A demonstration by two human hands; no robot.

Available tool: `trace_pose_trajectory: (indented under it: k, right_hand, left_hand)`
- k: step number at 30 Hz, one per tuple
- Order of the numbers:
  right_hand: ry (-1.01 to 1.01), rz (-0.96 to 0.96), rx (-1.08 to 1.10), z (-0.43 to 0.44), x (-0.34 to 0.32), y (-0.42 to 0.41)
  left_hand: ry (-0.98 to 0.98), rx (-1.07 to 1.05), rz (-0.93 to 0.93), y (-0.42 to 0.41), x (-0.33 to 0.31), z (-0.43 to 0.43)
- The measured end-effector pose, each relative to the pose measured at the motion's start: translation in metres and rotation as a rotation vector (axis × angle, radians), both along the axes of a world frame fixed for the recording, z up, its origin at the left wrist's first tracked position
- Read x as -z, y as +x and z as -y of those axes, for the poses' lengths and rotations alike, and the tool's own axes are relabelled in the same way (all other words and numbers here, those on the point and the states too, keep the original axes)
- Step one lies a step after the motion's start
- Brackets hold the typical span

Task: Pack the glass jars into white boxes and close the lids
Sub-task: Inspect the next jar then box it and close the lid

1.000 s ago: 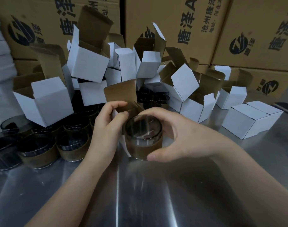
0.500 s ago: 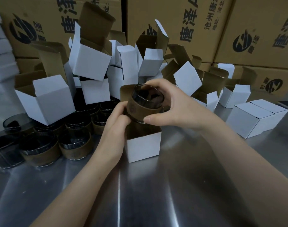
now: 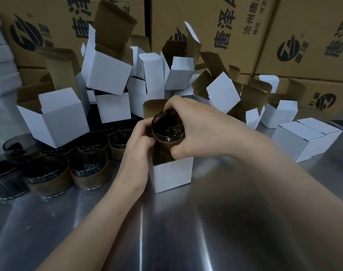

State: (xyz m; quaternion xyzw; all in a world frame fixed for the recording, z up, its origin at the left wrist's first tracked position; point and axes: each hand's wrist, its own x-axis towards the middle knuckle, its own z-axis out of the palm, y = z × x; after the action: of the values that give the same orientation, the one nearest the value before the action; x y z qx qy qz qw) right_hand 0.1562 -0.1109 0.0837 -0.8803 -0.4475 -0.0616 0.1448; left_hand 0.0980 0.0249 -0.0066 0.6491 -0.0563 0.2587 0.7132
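Note:
A dark glass jar (image 3: 167, 128) with a brown paper sleeve sits tilted in the mouth of an upright white box (image 3: 172, 176) at the table's middle. My right hand (image 3: 201, 128) grips the jar from the right, fingers over its far rim and thumb under its sleeve. My left hand (image 3: 136, 153) holds the box's left wall at the top edge. The box's brown lid flap (image 3: 153, 107) stands up behind the jar. Only the jar's lower part is inside the box.
Several sleeved glass jars (image 3: 88, 169) stand at the left on the steel table (image 3: 205, 231). A heap of open white boxes (image 3: 108, 71) lies behind. Two closed white boxes (image 3: 305, 137) sit at the right. Large brown cartons (image 3: 205, 26) line the back.
My right hand lifted the jar off the table, brought it over the open box and is lowering it into the mouth. My left hand stood the box upright and stays on its left wall.

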Motion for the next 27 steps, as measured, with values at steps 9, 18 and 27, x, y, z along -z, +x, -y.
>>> trace_pose_trajectory:
  k: [9,18,27]
  right_hand:
    - [-0.007,0.006,0.110,-0.008,0.008,-0.007]
    - [-0.201,-0.163,0.284,-0.020,-0.004,-0.009]
    - [-0.455,-0.160,0.252,-0.038,-0.015,-0.004]
  left_hand:
    - [0.100,-0.065,0.041,0.001,0.004,0.006]
    - [0.261,-0.167,-0.070,0.001,0.010,0.008]
    - [0.277,-0.172,-0.030,-0.002,0.006,0.009]
